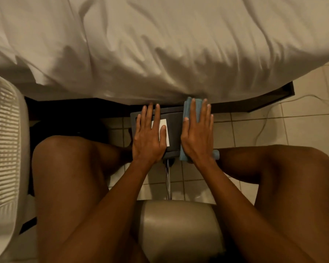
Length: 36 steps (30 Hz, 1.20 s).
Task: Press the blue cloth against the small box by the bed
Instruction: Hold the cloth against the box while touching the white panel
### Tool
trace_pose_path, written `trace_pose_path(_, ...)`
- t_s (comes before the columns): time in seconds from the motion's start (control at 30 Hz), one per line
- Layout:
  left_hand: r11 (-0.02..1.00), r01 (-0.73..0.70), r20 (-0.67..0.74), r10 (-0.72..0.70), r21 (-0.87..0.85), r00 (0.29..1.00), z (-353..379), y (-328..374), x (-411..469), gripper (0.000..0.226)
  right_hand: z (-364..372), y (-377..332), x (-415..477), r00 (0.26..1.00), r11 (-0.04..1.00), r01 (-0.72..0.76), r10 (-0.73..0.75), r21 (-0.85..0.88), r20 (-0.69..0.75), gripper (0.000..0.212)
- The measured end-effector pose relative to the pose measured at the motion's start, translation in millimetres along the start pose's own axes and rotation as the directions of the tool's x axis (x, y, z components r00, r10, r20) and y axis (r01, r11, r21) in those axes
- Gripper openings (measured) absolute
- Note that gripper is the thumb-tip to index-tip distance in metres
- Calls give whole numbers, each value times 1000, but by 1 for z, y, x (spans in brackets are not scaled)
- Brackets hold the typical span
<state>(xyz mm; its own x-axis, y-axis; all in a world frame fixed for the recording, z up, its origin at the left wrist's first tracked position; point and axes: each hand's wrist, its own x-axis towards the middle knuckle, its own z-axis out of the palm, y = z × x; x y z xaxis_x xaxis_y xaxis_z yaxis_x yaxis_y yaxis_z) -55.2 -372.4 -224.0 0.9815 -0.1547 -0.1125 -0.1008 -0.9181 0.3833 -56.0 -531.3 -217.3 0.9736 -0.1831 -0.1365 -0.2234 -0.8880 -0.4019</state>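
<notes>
Grey seat [179,234] fronts small box [174,127], blue cloth [187,108] under right fingers [193,114] (straight).

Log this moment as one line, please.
right hand presses blue cloth against small box | left hand flat on it | both hands open

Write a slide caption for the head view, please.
Right hand presses blue cloth against small box; left hand flat on it.

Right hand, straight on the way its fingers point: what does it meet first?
The right hand lies flat on the blue cloth. Likely first: the white bedding hanging just ahead; depth is unclear, so the dark bed frame beneath could come sooner.
</notes>
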Motion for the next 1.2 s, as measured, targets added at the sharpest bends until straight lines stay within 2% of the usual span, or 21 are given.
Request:
trace_pose_path(0.13,1000,0,17,0,8,1000,-1,0,-2,63,13,-13,-46,998,997,54,-53,-57,15,63)
trace_pose_path(0.23,1000,6,9,-6,13,1000,-1,1,-1,62,5,-12,-10,995,995,94,-94,-13,13,61)
trace_pose_path(0.3,1000,9,-7,-9,-4,1000,0,1,1,62,2,-9,8,998,998,60,-60,17,-8,59)
trace_pose_path(0.37,1000,6,-1,-7,-20,1000,0,1,1,61,5,-12,-11,999,999,34,-34,20,-19,59)
trace_pose_path(0.47,1000,9,5,-9,-15,1000,2,0,-1,61,13,-17,-44,994,995,100,-100,8,34,61)
trace_pose_path(0.63,1000,12,-8,-12,-8,1000,2,1,1,61,3,-18,1,985,988,155,-156,24,78,60)
trace_pose_path(0.8,1000,7,-14,-7,-23,1000,0,1,-1,60,6,-11,-29,955,963,269,-268,10,127,59)
trace_pose_path(0.97,1000,2,-10,-2,-26,1000,2,0,0,59,1,-23,9,979,982,190,-190,14,70,57)
trace_pose_path(1.13,1000,6,3,-6,-31,1000,1,0,-1,59,2,-11,-8,938,948,317,-319,36,134,59)
trace_pose_path(1.2,999,2,-3,-2,-43,1000,1,-1,0,59,1,-11,-3,950,956,291,-295,47,107,58)
